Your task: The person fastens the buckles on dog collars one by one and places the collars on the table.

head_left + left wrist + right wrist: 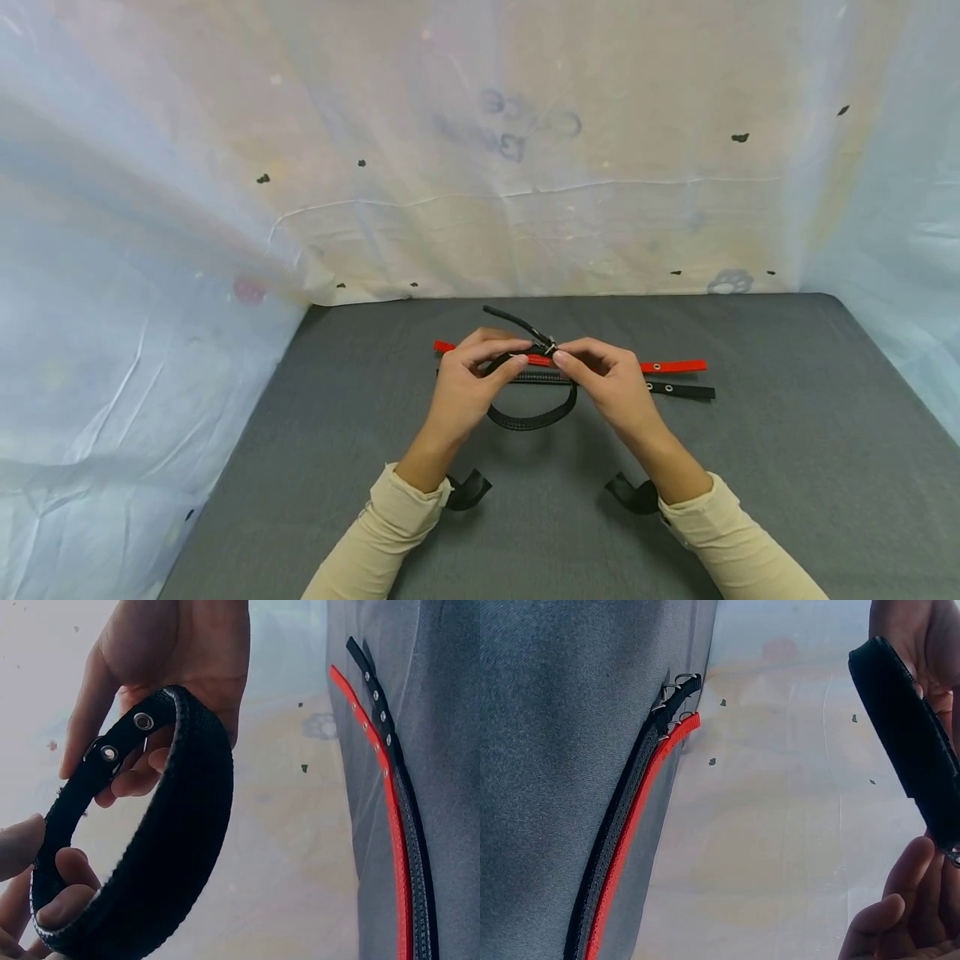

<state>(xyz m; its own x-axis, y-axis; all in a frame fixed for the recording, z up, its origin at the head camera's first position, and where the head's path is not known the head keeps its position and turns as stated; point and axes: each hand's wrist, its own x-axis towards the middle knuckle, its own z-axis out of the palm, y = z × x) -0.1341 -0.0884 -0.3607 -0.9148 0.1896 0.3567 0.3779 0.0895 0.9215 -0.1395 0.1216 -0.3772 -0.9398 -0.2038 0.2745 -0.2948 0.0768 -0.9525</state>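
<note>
A black collar [531, 423] is held up in a loop above the table, its free end sticking out at the upper left. My left hand [471, 375] pinches the band at the loop's left side. The buckle [550, 344] is at the fingertips of my right hand [613, 383], which pinches the collar there. Metal eyelets [143, 721] show along the strap in the left wrist view. In the right wrist view, the collar's broad side [900, 727] hides part of the fingers behind it.
Behind the hands, a red collar [678, 367] and a second black collar [690, 392] lie side by side on the grey table [780, 467]. Their buckle ends [676, 694] show in the right wrist view. Pale sheeting [525, 242] hangs at the back and sides.
</note>
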